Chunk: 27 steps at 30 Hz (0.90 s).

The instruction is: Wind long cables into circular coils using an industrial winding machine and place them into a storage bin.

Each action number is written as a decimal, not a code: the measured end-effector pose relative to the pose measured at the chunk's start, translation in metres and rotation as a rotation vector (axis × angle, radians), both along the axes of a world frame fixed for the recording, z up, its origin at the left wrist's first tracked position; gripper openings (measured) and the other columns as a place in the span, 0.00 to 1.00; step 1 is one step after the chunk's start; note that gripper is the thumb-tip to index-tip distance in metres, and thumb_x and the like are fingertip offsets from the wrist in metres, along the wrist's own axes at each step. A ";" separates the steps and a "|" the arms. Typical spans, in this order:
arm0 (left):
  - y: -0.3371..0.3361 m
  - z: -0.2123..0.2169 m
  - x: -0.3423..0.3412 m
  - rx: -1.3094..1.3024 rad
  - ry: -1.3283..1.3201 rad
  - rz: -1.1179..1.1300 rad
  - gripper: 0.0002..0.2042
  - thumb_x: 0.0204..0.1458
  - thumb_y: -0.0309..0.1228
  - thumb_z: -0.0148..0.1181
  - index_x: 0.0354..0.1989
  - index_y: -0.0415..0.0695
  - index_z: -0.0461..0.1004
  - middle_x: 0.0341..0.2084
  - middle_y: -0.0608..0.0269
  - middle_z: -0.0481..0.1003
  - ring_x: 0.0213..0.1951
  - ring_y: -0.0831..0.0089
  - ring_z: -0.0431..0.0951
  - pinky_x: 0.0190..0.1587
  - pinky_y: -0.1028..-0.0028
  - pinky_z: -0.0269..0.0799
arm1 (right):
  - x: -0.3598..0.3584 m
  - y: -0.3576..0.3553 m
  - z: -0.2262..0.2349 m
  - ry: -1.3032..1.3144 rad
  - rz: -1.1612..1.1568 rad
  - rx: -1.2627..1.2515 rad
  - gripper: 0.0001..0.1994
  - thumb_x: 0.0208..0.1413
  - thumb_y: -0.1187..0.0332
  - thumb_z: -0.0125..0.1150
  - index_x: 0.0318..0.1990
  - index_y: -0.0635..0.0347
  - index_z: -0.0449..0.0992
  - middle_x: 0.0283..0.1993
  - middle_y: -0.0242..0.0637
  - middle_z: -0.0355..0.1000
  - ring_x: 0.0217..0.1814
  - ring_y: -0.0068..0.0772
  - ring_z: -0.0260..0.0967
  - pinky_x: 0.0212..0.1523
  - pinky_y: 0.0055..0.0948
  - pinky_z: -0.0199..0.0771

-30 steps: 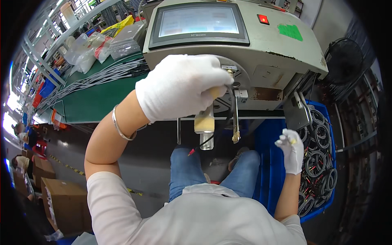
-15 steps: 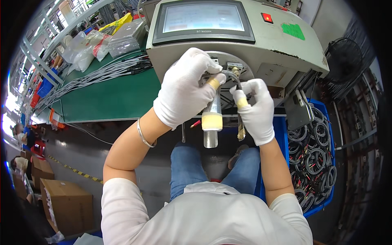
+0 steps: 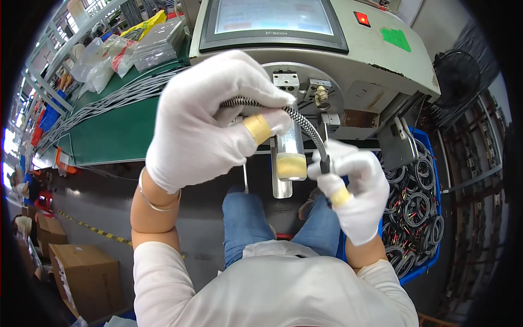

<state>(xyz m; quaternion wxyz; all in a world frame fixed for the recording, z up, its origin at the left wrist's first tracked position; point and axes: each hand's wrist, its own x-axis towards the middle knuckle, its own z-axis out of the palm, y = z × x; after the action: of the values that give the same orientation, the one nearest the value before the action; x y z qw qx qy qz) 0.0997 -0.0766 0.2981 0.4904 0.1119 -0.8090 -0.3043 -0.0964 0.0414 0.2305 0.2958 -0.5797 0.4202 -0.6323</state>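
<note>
Both hands wore white gloves. Left hand (image 3: 199, 120) pinched a black-and-white braided cable (image 3: 310, 128) between thumb and forefinger; a yellow band (image 3: 257, 128) circled that thumb. Right hand (image 3: 354, 191), slightly blurred, pinched the cable's black end section between thumb and fingers; its thumb had a yellow band too. Cable arced down from left hand to right, in front of the machine (image 3: 359, 60), passing close to a round metal disc (image 3: 305, 73) in the view; could not tell if they touched. Small metal clamp blocks (image 3: 286, 80) sat on the disc; a metal cylinder (image 3: 289, 143) with a yellow wrap stuck out from it, between the hands. Lit screen (image 3: 272, 19), red switch (image 3: 362, 19) and green patch (image 3: 396, 38) were on the machine. Right side: blue bin (image 3: 419, 272) with coiled grey cables (image 3: 418, 210). Left side: green table (image 3: 109, 141) with a bundle of long grey cables (image 3: 117, 103) and clear plastic bags (image 3: 101, 79). Cardboard box (image 3: 92, 278) stood lower left.
</note>
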 end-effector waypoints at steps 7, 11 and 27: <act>-0.013 0.008 -0.012 -0.047 -0.107 -0.030 0.09 0.40 0.14 0.64 0.32 0.32 0.77 0.30 0.58 0.75 0.32 0.77 0.76 0.34 0.81 0.72 | -0.006 -0.012 -0.010 0.353 -0.212 -0.186 0.10 0.48 0.83 0.65 0.35 0.61 0.72 0.38 0.38 0.75 0.48 0.36 0.74 0.61 0.42 0.64; -0.022 -0.009 -0.021 -0.032 -0.148 0.113 0.08 0.42 0.14 0.64 0.33 0.33 0.77 0.32 0.61 0.75 0.35 0.78 0.75 0.40 0.80 0.71 | -0.016 -0.039 -0.024 0.291 -0.380 -0.065 0.08 0.52 0.81 0.63 0.38 0.63 0.71 0.39 0.36 0.75 0.45 0.26 0.73 0.55 0.29 0.68; -0.043 -0.167 0.111 0.828 0.074 0.260 0.09 0.48 0.23 0.65 0.39 0.36 0.79 0.25 0.61 0.78 0.18 0.85 0.65 0.20 0.84 0.57 | -0.026 -0.084 -0.034 0.380 -0.565 -0.205 0.05 0.52 0.75 0.67 0.34 0.61 0.75 0.30 0.31 0.73 0.31 0.20 0.68 0.36 0.21 0.69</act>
<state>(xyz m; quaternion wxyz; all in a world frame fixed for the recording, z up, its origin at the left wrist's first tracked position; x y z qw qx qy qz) 0.2112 -0.1200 0.1314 0.4670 0.3890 -0.5797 -0.5427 -0.1228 -0.0429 0.1968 -0.0338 -0.5746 0.5460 -0.6088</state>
